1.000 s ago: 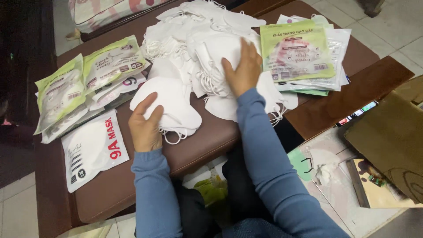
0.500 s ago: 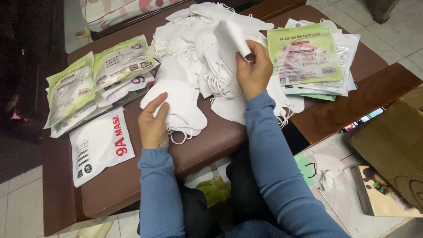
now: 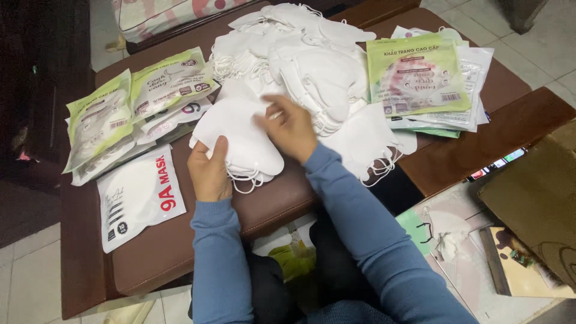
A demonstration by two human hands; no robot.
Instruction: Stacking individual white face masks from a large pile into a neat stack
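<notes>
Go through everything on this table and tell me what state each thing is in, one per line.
Left hand: resting on small mask stack.
Right hand: blurred, over the stack.
Small mask stack: flat, neat.
Big mask pile: loose, heaped.
Green packets: overlapping.
White packet: lying flat.

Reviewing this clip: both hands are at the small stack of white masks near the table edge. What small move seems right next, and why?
Probably lower the right hand to lay its mask flat on the small mask stack, squaring the edges. The left hand already steadies that stack's near edge, the right hand is blurred just above it, and the big loose mask pile lies behind.
</notes>
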